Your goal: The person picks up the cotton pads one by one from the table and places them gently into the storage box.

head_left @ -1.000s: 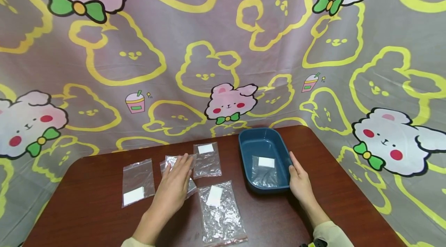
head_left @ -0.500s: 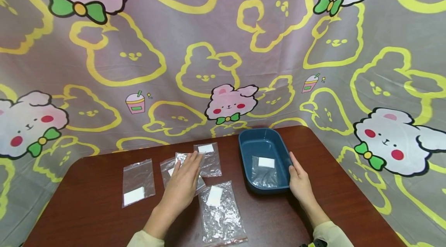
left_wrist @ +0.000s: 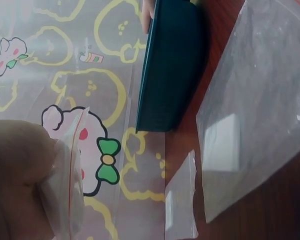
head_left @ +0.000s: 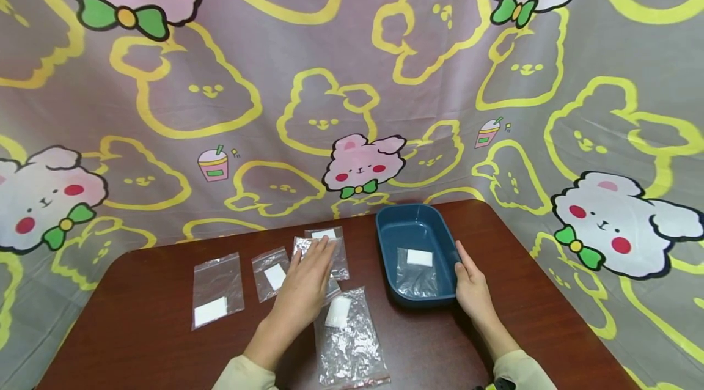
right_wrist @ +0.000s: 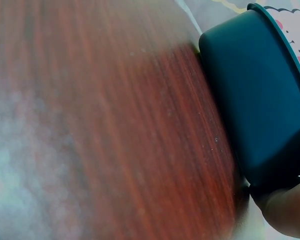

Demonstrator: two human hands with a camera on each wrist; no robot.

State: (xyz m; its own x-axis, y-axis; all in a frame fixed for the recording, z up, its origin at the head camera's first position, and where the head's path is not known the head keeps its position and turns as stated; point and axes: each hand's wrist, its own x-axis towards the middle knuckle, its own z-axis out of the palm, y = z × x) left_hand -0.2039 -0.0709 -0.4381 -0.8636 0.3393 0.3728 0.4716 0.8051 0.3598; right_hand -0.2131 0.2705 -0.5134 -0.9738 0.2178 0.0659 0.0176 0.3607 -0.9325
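Observation:
In the head view my left hand (head_left: 302, 283) is over the middle of the table, holding a clear zip-lock bag (left_wrist: 65, 185) with a white label; the hand hides part of it. The left wrist view shows the bag's red-lined edge beside my fingers. My right hand (head_left: 474, 286) holds the right rim of a deep blue plastic tub (head_left: 387, 268). Inside the tub lies one labelled clear bag (head_left: 416, 277).
Other labelled zip-lock bags lie on the brown table (head_left: 148, 298): a left bag (head_left: 217, 283), a small bag (head_left: 269, 274), a back bag (head_left: 338, 255) and a larger front bag (head_left: 354, 347). A cartoon-print cloth (head_left: 352, 72) hangs behind.
My left hand has moved to the right with its bag, uncovering the small bag beneath and now overlapping the back bag. My right hand and the tub stay in place.

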